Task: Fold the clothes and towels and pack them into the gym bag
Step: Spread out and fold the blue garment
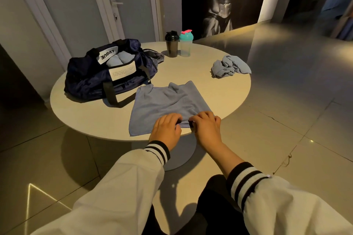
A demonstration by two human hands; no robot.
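Note:
A blue towel (162, 105) lies spread flat on the round table (219, 89), its near edge at the table's front rim. My left hand (167, 129) and my right hand (207, 127) sit side by side on that near edge, fingers curled and pinching the cloth. A navy gym bag (91, 80) stands open at the table's left, with folded light-blue cloth (118, 59) showing inside. A second blue towel (230, 66) lies crumpled at the table's right.
A black shaker bottle (172, 44) and a clear one with a teal lid (185, 43) stand at the table's far edge. Tiled floor surrounds the table. Doors stand behind the bag, and a large poster hangs on the back wall.

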